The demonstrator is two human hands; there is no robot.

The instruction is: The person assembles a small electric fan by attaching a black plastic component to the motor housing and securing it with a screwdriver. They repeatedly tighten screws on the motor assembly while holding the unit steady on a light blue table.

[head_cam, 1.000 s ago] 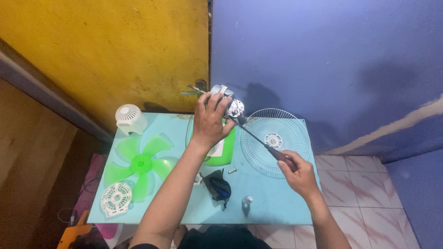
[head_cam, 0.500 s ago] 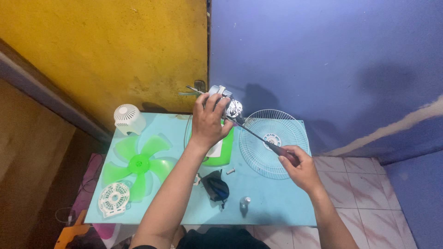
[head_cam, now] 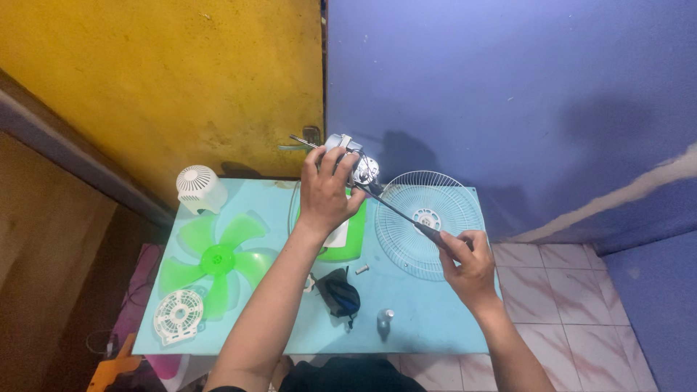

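**Inspector:** Head view. State of the left hand (head_cam: pixel 328 190)?

**Assistant:** Closed around the fan motor (head_cam: pixel 353 161), a grey metal unit held upright above the far edge of the light blue table (head_cam: pixel 428 319), against the seam of the yellow and blue walls.

**Inspector:** Right hand (head_cam: pixel 465 261)?

**Assistant:** Wrapped around the handle of a long screwdriver (head_cam: pixel 398 213). The shaft slants up and left, its tip at the motor beside the left fingers.

**Inspector:** Items on the table?

**Assistant:** White wire fan guard (head_cam: pixel 430 221) lying flat under the screwdriver. Green fan base (head_cam: pixel 341 243) below the left wrist. Green fan blade (head_cam: pixel 218 260) to the left, with a white domed motor cover (head_cam: pixel 197 187) behind it and a white round vented cover (head_cam: pixel 178 316) in front. Near the front edge: a dark pouch (head_cam: pixel 338 294), a small bottle (head_cam: pixel 385 319), and a loose screw (head_cam: pixel 361 269).
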